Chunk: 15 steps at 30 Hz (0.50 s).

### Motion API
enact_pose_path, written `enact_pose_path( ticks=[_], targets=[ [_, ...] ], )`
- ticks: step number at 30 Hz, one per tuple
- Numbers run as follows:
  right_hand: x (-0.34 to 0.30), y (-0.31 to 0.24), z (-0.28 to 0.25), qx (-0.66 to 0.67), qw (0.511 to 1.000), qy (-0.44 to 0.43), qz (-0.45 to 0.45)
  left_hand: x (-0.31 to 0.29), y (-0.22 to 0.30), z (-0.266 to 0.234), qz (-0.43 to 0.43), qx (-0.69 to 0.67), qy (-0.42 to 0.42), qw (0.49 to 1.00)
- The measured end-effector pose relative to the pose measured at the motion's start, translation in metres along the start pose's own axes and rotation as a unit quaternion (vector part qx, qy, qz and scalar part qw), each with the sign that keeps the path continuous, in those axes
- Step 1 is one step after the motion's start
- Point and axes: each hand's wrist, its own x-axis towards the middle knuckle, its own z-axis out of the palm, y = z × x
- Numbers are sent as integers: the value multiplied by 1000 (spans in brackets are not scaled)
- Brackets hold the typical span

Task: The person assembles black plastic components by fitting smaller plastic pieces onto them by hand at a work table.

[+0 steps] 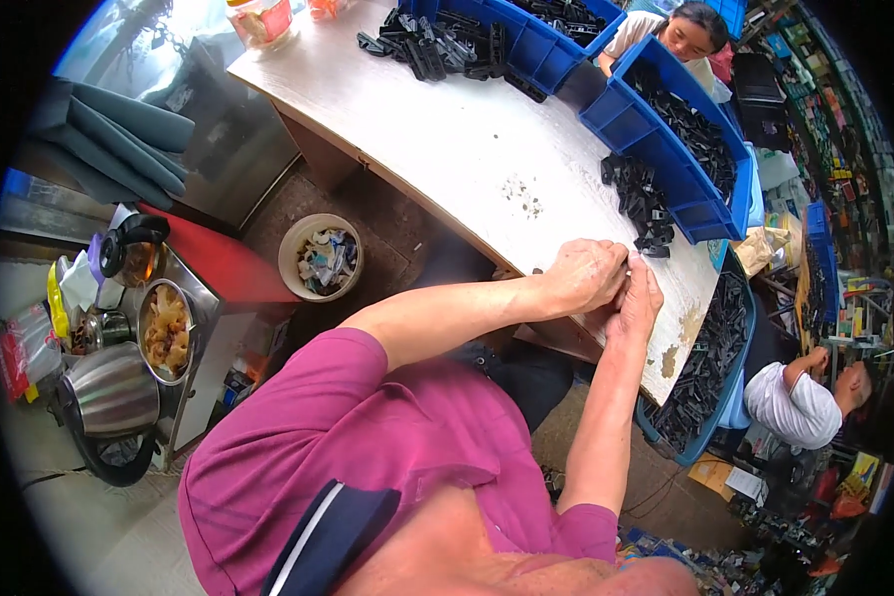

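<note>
Two bare hands meet at the near edge of the pale, worn wooden surface (487, 149): the left hand (584, 275) is curled into a loose fist, and the right hand (638, 298) presses up against it from the 4 o'clock side, fingers closed together. Whatever small part sits between them is hidden by the knuckles, so I cannot tell exactly what either grip is clamped on; only a dark sliver shows near the fingertips. Just beyond the hands, toward 1 o'clock, lies a loose heap of small black plastic parts (641, 204) on the surface, touching the wall of a blue plastic bin (666, 169) that holds more of the same. A second blue bin (536, 45) stands at 11 o'clock with long black pieces (437, 45) spilled beside it, and a blue tub of black parts (710, 358) sits below the surface edge at 4 o'clock. To do this fitting well, I judge that both wrists should rest on the surface edge so the press is steady, the thumbs should squeeze squarely rather than at a slant, and the piece should stay over the surface so that a slip drops it there and not to the floor.
</note>
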Motion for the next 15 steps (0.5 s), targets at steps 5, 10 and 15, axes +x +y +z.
enact_pose_path(
  ticks=[5,10,15],
  targets=[
    [-5,-4,2,-38,997,-53,41,4,-14,-17,28,25,-74,997],
    [-20,-8,13,5,996,-69,51,52,-42,-84,-67,118,-78,988],
    [-17,-4,13,15,997,-63,42,105,-140,-113,-86,339,46,935]
  ],
)
